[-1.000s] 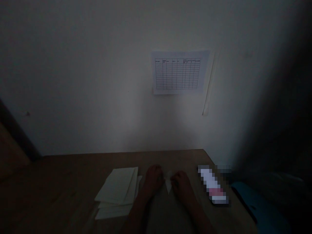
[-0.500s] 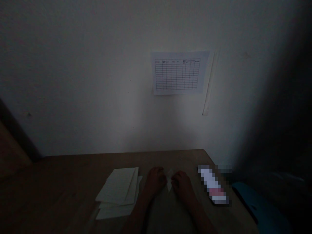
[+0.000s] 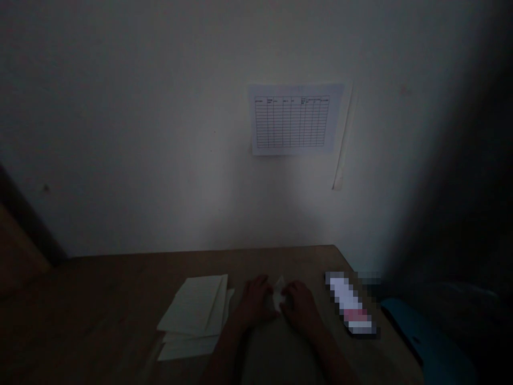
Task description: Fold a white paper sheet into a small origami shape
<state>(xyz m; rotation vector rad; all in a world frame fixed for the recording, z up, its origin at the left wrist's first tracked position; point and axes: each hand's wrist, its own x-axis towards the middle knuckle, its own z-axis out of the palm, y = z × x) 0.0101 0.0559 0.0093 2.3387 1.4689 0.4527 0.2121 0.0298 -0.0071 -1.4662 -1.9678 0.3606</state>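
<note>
A small piece of folded white paper (image 3: pixel 279 293) lies on the brown table between my two hands. My left hand (image 3: pixel 256 300) is at its left edge, fingers bent and closed on it, with the thumb low near the paper's bottom end. On the opposite edge, my right hand (image 3: pixel 298 303) has its fingers curled and its thumb at the lower part. The paper's pointed top shows above the fingertips. Dim light hides the exact finger contact. Left of my left forearm rests a loose stack of lined paper sheets (image 3: pixel 194 307).
A phone (image 3: pixel 348 305), blurred by pixels, lies near the right side of the wooden table (image 3: pixel 120 299). Past that edge stands a blue object, perhaps a chair (image 3: pixel 428 331). A printed table sheet (image 3: pixel 292 122) hangs on the white wall (image 3: pixel 160 133) ahead.
Both thumbs have shifted lower and inward toward the bottom of the folded paper. More of the paper's upper part now shows between the hands. The stack and phone stay put.
</note>
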